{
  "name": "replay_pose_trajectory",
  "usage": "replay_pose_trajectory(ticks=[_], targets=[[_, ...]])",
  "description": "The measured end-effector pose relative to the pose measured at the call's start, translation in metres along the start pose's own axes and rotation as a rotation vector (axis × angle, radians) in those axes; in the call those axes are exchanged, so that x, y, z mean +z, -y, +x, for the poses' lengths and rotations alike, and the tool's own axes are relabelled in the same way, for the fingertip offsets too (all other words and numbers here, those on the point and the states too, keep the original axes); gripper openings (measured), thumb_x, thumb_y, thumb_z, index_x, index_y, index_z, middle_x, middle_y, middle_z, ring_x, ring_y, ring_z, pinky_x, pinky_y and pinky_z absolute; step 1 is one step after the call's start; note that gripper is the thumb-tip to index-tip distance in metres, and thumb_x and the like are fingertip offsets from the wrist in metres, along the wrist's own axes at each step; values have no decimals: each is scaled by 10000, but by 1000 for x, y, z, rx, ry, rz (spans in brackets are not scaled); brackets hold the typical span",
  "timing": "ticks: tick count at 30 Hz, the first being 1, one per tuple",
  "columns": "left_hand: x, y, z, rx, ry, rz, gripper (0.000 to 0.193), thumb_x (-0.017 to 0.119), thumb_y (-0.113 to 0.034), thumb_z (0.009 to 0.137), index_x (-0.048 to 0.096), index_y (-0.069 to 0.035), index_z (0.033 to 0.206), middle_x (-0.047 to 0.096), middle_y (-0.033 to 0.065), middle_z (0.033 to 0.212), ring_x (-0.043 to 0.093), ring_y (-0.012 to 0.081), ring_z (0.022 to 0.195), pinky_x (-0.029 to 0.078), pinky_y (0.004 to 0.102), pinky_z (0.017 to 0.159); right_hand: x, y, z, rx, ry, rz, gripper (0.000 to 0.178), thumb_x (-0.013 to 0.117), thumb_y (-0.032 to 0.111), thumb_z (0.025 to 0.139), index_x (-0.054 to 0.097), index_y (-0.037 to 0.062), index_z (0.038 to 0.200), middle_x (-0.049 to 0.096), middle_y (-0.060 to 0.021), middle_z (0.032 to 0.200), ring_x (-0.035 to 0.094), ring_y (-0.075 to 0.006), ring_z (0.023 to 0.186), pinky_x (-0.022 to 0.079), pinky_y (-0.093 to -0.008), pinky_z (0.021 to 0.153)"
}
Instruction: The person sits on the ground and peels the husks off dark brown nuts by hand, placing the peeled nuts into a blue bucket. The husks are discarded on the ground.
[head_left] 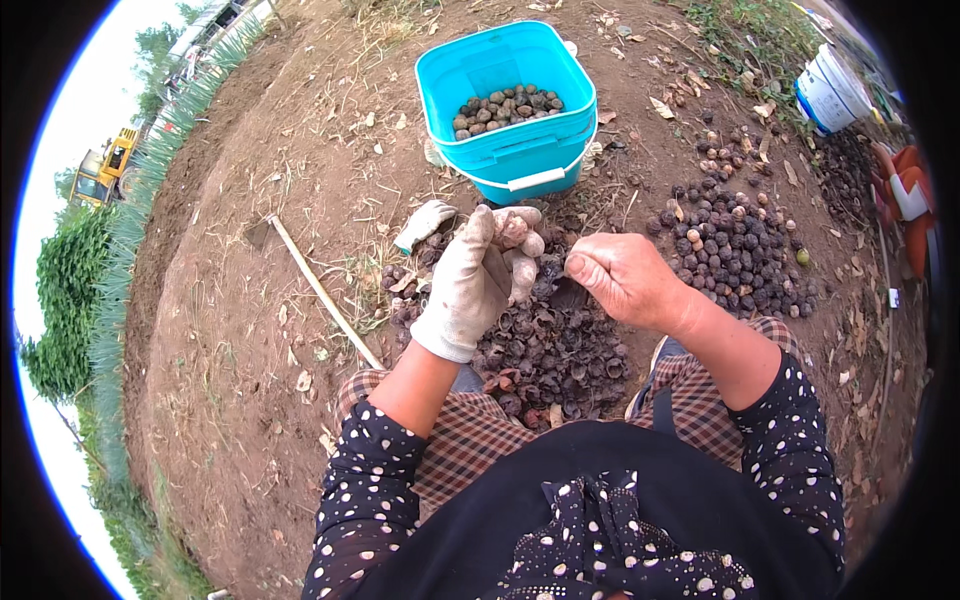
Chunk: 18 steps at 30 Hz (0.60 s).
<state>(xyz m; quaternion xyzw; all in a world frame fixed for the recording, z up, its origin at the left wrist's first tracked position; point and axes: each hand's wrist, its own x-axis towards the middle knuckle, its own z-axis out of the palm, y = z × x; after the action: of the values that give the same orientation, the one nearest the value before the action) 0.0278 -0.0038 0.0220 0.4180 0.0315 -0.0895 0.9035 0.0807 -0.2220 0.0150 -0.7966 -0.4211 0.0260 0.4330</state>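
My left hand (478,275), in a soiled white glove, is closed round a brown walnut (512,233) held up near its fingertips. Just to the right, my bare right hand (625,280) has its thumb and fingers pinched together; whether a dark scrap below the fingertips is in its grip I cannot make out. Beneath both hands lies a heap of dark, broken husks (560,355) between my feet. Beyond them stands a turquoise bucket (520,150) with a white handle, partly filled with brown walnuts (508,108).
A pile of dark unhusked walnuts (740,250) lies to the right. An empty-looking white glove (425,224) rests left of the heap, near a long-handled hoe (320,290). Far right are a white bucket (833,90) and an orange object (908,205). Dirt slopes left.
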Motion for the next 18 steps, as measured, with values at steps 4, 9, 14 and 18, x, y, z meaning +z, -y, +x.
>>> replay_pose_trajectory(ticks=[4,9,14,18], targets=[[-37,32,9,-321,-234,84,427,561,-462,1023,643,-53,1115,644,27,868,610,132,704,506,293,640,5,11,-5,29,643,-376,448,562,469,985,632,27,948,668,-189,843,682,-409,829,544,-504,718],[-70,83,20,-498,-381,198,229,622,-314,971,650,-91,1013,656,60,899,629,176,735,516,337,659,16,-1,-17,55,828,-590,401,656,408,938,647,9,982,696,-175,890,712,-360,829,573,-478,728],[-26,-28,54,112,-107,-57,369,607,-377,1003,577,-88,1231,602,148,1241,634,260,1027,529,400,874,11,10,-22,13,771,-564,385,681,393,917,671,19,1007,718,-159,882,723,-346,868,586,-471,733],[0,-81,46,491,158,21,569,565,-399,1034,395,-49,1449,528,210,1400,615,310,1183,529,448,973,15,5,-33,31,789,-603,396,675,410,919,668,26,1015,713,-162,896,720,-351,883,582,-462,753]])
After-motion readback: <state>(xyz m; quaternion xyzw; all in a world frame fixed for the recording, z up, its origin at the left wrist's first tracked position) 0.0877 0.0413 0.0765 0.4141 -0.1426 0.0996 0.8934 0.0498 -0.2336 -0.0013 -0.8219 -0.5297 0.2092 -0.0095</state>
